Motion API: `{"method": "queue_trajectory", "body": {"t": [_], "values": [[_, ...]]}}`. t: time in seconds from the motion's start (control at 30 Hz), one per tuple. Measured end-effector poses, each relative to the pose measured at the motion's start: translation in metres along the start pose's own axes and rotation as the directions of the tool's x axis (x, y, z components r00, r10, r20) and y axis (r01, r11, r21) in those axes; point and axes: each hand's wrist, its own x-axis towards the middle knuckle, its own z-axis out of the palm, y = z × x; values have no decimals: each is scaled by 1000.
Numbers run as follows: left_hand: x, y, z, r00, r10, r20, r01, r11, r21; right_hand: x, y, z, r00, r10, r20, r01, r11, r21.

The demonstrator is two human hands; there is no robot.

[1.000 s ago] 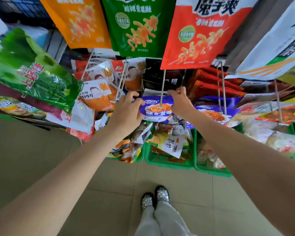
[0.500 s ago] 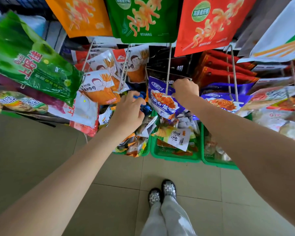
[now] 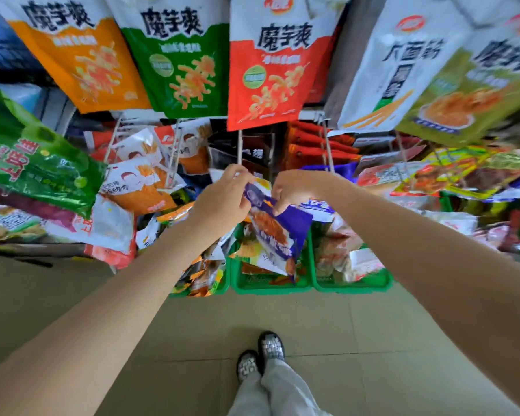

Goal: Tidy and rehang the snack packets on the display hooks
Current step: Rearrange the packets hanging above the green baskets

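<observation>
Both hands, left hand (image 3: 222, 196) and right hand (image 3: 294, 187), pinch the purple packet (image 3: 278, 229) off its hook (image 3: 240, 145), not yet rehung.

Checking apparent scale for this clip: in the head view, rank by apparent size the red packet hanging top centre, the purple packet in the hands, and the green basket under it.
1. red packet, though it hangs nearer the camera.
2. purple packet and green basket: too close to rank, since packets hide most of the basket.
</observation>
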Motion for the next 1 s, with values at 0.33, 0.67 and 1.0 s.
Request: {"method": "queue_trajectory", "body": {"t": [0.33, 0.67, 1.0], "values": [[43, 144, 27, 948, 188, 256, -134, 968, -215, -137, 105, -8, 994, 99, -45, -98, 995, 33], [115, 352, 118, 909, 278, 311, -184, 936, -300, -239, 329, 27, 927, 329, -181, -245, 895, 372], [221, 604, 269, 927, 149, 345, -6, 924, -383, -324, 641, 88, 842, 499, -202, -95, 506, 857]]}}
